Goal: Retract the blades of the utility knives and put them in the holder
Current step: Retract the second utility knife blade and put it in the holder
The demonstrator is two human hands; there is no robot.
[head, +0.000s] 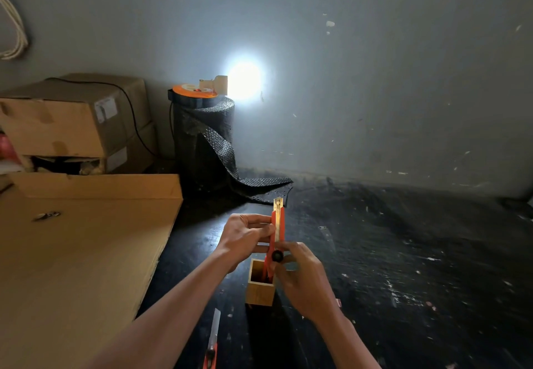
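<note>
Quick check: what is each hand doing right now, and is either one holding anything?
Left hand: closed on the upper body of the red utility knife, blade tip out.
Right hand: closed on the same knife's lower end, fingers at its black knob.

second knife [212, 348] cut by bottom edge, held knife's [277, 233] lower end hidden in holder [259, 292]

No legible txt; box label [105, 110] too blurry.

Head view, forward-down, seemingly close.
</note>
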